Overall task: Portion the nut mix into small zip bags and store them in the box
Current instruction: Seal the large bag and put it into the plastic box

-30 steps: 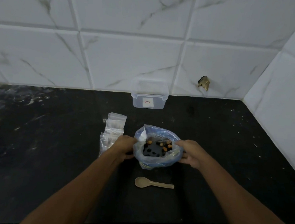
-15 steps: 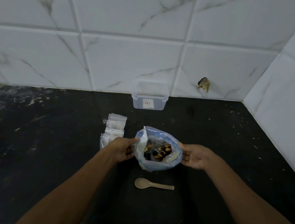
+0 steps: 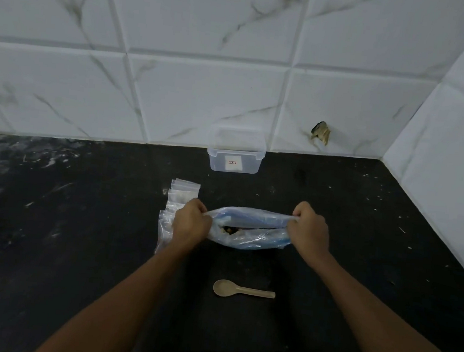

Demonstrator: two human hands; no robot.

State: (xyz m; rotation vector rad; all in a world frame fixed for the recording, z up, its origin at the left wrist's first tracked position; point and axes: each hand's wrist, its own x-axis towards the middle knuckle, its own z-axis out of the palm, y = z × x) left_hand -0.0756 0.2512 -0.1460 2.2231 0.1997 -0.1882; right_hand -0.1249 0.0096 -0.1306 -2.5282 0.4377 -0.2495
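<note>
One spoon (image 3: 243,289) lies nearest, at 6 o'clock. Mid-counter, left hand (image 3: 191,223) and right hand (image 3: 307,230) each pinch an end of one nut bag (image 3: 248,230), stretching its mouth (pull evenly to avoid spills). Several zip bags (image 3: 179,199) lie at 9 o'clock; one box (image 3: 235,155) stands at 12 o'clock.

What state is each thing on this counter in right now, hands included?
Nut mix bag: pulled wide and flat by both ends, mouth a narrow slit, a few nuts showing.
Left hand: grips the bag's left end.
Right hand: grips the bag's right end.
Small zip bags: flat in an overlapping row, look empty.
Box: upright by the wall, looks empty; lid unclear.
Spoon: lying untouched, bowl up, empty.
</note>
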